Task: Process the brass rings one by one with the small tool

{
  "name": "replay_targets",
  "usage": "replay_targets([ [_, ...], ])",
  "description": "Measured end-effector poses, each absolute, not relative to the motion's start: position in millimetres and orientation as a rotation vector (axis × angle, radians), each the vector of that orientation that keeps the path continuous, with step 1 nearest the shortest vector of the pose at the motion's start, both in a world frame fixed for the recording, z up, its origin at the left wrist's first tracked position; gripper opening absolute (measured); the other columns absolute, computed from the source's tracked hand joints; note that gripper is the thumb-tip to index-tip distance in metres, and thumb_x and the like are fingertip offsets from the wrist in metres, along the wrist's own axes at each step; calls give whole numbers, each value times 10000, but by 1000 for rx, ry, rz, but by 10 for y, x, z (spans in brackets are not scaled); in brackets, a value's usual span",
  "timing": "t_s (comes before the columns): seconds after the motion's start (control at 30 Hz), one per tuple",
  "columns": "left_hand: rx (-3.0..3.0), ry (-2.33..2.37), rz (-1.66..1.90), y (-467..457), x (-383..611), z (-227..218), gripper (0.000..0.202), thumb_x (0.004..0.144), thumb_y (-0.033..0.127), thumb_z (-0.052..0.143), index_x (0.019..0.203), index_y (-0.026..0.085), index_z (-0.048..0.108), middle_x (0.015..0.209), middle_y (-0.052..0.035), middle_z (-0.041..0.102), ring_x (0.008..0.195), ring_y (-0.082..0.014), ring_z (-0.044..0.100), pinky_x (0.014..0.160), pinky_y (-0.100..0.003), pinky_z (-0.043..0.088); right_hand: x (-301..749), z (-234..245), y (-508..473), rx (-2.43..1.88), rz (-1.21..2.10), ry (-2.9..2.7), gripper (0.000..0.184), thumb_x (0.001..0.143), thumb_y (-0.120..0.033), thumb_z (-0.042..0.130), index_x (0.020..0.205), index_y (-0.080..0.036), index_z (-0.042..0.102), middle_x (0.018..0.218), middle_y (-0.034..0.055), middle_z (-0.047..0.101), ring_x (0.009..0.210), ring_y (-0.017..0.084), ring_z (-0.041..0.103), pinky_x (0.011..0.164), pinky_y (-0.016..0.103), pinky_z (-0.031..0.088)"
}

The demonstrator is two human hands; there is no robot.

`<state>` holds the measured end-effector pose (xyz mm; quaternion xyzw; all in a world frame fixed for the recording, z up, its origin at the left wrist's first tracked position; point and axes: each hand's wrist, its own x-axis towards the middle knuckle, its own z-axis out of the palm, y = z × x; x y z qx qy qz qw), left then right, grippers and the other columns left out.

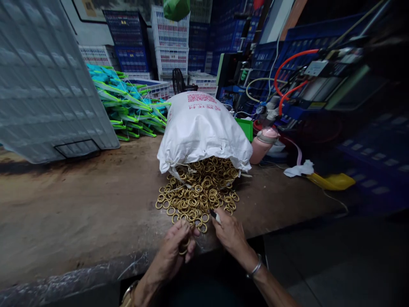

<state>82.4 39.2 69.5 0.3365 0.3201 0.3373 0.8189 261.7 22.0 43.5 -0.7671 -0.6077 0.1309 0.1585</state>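
A heap of gold-coloured rings (194,198) spills from the mouth of a white woven sack (204,132) onto the table. At the near edge of the heap, my left hand (175,243) is closed, with gold rings (183,246) between its thumb and fingers. Just to the right, my right hand (230,232) grips a small tool with a dark tip and a white part (215,216). The tip points at the rings; the rest of the tool is hidden in my fingers, so its kind does not show.
A grey plastic crate (54,85) stands at left beside a pile of green and blue plastic pieces (128,102). Right of the sack are a pink bottle (263,145), a machine with red hoses (319,81) and a yellow scoop-like piece (334,181). Stacked crates (171,42) fill the back.
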Motion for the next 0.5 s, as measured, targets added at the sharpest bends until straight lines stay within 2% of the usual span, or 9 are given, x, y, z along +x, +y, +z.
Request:
replay_targets([
  [0.13,575,703,729,434,810,617,196,790,337,558,786,153,492,775,-34,587,471,-52,437,370,-157,324,2491,391,237,-2160,294,-1778,92,840,-260,453,873,-211,523,778,19,641,701,158,587,568,242,273],
  [0.3,388,685,693,440,775,560,215,754,276,593,927,168,525,723,-6,578,502,-66,483,398,-157,338,2433,378,305,-2239,250,-1752,53,815,-204,463,837,-205,511,767,17,639,686,150,586,559,246,256],
  [0.5,306,727,684,453,804,465,203,749,320,615,740,137,528,728,-18,574,568,-76,523,433,-157,382,2477,379,346,-2280,256,-1704,87,786,-149,454,821,-199,517,736,19,625,665,157,577,551,253,257],
])
